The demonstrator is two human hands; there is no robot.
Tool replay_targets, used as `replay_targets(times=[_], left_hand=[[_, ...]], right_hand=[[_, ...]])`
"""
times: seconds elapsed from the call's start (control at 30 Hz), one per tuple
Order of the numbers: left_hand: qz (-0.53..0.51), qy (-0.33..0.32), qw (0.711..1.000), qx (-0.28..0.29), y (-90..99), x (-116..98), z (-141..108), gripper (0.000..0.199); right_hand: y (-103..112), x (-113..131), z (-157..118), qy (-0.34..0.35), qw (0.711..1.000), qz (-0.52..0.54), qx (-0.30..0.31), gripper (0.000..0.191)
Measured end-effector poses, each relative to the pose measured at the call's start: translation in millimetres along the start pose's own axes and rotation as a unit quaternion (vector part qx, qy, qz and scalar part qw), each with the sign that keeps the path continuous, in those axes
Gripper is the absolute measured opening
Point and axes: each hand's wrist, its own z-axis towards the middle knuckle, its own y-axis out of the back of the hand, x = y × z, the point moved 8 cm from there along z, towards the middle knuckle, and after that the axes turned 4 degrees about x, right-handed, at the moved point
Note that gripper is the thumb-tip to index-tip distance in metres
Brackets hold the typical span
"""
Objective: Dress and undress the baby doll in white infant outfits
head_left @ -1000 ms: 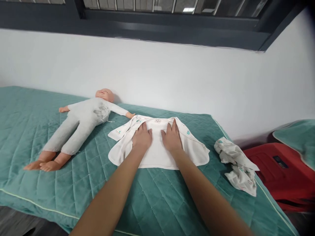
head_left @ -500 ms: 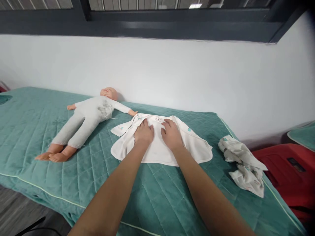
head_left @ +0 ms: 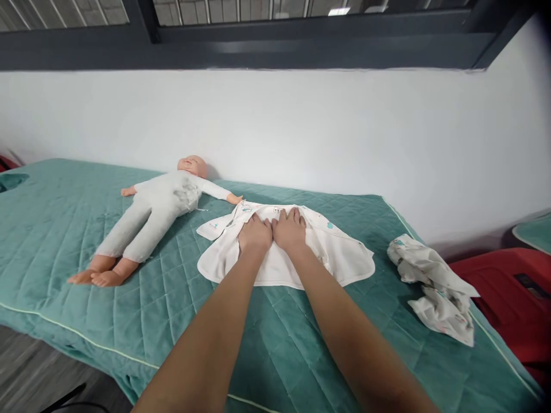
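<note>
A white baby garment (head_left: pixel 344 252) with small coloured prints lies spread on the green quilted cover. My left hand (head_left: pixel 255 234) rests on its inner side, fingers lying flat near the collar edge. Right beside it, thumbs meeting, my right hand (head_left: pixel 289 229) lies flat on the same cloth with its fingers stretched toward the collar. To the left, a baby doll (head_left: pixel 161 201) in a pale bodysuit lies on its back, one of its hands close to the garment's upper left corner.
A crumpled white printed cloth (head_left: pixel 434 281) lies near the cover's right edge. Beyond that edge stands a red chair (head_left: pixel 503 287). The green cover (head_left: pixel 86 212) meets a white wall (head_left: pixel 293 126) behind, below a dark window frame (head_left: pixel 310 46).
My right hand has moved left and now touches my left hand. The camera view has shifted slightly.
</note>
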Motion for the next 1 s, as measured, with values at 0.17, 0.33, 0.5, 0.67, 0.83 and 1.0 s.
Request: replay_targets(times=[0.17, 0.33, 0.5, 0.67, 0.83, 1.0], left_hand=[[0.011, -0.011, 0.999, -0.029, 2.1, -4, 2, 0.059], [0.027, -0.011, 0.999, -0.037, 3.1, -6, 6, 0.056], [0.026, 0.006, 0.999, -0.018, -0.6, -4, 9, 0.054], [0.040, -0.003, 0.999, -0.026, -0.7, -6, 8, 0.055], [0.048, -0.041, 0.998, -0.023, 1.0, -11, -6, 0.053], [0.058, -0.082, 0.995, -0.019, 0.1, -12, -31, 0.058]], right_hand=[[-5, -7, 2, 0.029, 0.999, 0.026, 0.010, 0.066], [-1, -19, 9, 0.046, 0.998, 0.050, 0.000, 0.062], [1, -25, 9, 0.059, 0.998, 0.027, -0.005, 0.055], [-1, 0, -7, 0.123, 0.992, -0.005, -0.002, 0.051], [-6, 7, -24, 0.136, 0.990, -0.008, 0.026, 0.058], [-6, -6, -34, 0.087, 0.995, -0.010, 0.043, 0.066]])
